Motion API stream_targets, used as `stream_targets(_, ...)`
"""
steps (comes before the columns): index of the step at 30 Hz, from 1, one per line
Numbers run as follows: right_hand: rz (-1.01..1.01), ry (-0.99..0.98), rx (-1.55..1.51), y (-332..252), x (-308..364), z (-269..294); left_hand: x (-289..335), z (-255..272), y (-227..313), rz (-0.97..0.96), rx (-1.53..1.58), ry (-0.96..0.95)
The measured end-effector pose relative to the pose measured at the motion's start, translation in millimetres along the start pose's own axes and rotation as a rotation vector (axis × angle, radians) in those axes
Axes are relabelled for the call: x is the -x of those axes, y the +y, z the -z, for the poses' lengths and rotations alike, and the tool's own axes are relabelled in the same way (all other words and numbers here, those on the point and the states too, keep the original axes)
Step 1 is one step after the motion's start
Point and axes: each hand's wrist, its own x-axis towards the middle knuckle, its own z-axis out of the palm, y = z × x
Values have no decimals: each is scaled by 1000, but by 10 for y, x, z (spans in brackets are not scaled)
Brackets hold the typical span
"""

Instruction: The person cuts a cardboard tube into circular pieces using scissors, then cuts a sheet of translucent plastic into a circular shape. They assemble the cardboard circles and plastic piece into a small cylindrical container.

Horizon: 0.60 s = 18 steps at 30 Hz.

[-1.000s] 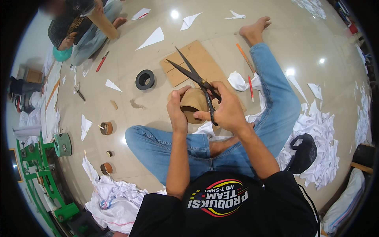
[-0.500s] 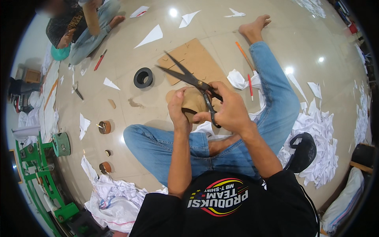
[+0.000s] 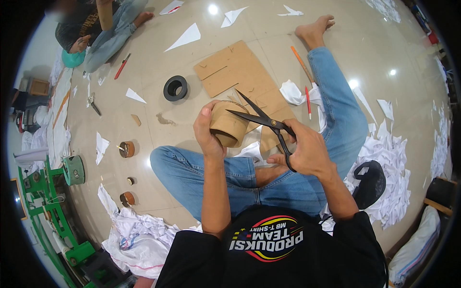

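Observation:
My left hand [image 3: 208, 133] wraps round the left side of a short, hollow brown cardboard tube [image 3: 223, 116], its open end tilted toward me. In my right hand [image 3: 309, 151] are black scissors [image 3: 274, 123], held by the handles with the blades parted and pointing left. One blade passes in front of the tube's right side; whether it touches cannot be seen. Beneath and beyond them on the floor lies a flat brown cardboard sheet [image 3: 235, 62] with slits and small loose flaps. A black flanged ring [image 3: 175, 88] rests left of the sheet.
An orange stick [image 3: 301, 63] and a red pen [image 3: 308, 103] lie by my right leg, near white cloth scraps [image 3: 292, 92]. Piled white scraps [image 3: 384, 177] and a black bag [image 3: 369, 185] are at right. Another person [image 3: 91, 38] sits far left; green machinery [image 3: 55, 216] stands at left.
The scissors have moved right and down, drawing away from the tube's far side. My left hand has shifted slightly left with the tube, which now shows more of its side.

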Motion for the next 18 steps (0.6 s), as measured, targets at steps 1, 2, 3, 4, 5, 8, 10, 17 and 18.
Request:
stream_targets(1,-27,-32,12,-62,-31,43,6,9,3,4,-5,-2)
stream_targets(2,-53,-65,24,-97,-58,57,13,17,7,8,-10,-5)
stream_targets(3,-32,-53,22,-107,-74,41,17,12,10,5,-12,-4)
stream_targets(4,-11,-41,19,-115,-86,25,22,2,10,3,-15,-3)
stream_targets(5,11,-29,16,-117,-94,10,27,-6,12,0,-18,-2)
stream_targets(8,61,-17,73,-86,-108,-45,39,-28,33,-3,-12,4)
stream_targets(10,57,-36,59,-73,-117,-49,38,1,35,4,-25,-5)
stream_targets(17,114,55,46,85,-19,-188,87,115,10,59,75,-48)
stream_targets(18,90,50,1,124,-10,-205,96,103,28,63,72,-41)
